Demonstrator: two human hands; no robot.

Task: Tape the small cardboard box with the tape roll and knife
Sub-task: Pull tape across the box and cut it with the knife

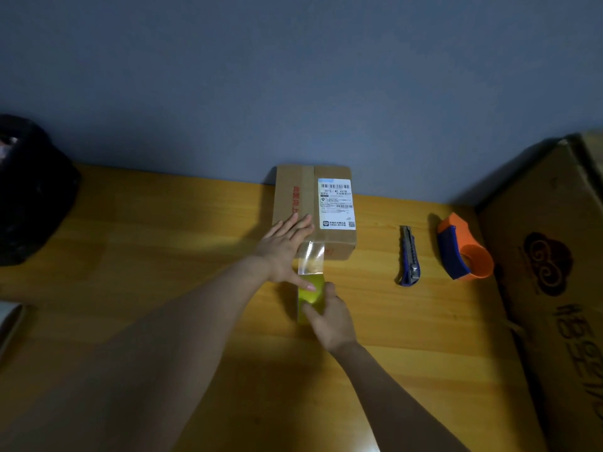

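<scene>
The small cardboard box (pixel 329 236) lies against the wall on the wooden table (pixel 163 243), with a white shipping label on top. My left hand (pixel 287 246) lies flat with spread fingers on the box's near left top, its thumb touching the tape roll. My right hand (pixel 329 318) grips the yellowish tape roll (pixel 311 296) just in front of the box. A clear strip of tape (pixel 312 257) stretches from the roll up to the box's front edge. The blue utility knife (pixel 409 256) lies on the table to the right, untouched.
An orange and blue tape dispenser (pixel 463 249) sits right of the knife. A large cardboard box (pixel 554 272) stands at the right edge. A black bag (pixel 29 190) is at the far left. A pale object (pixel 9 321) shows at the left border.
</scene>
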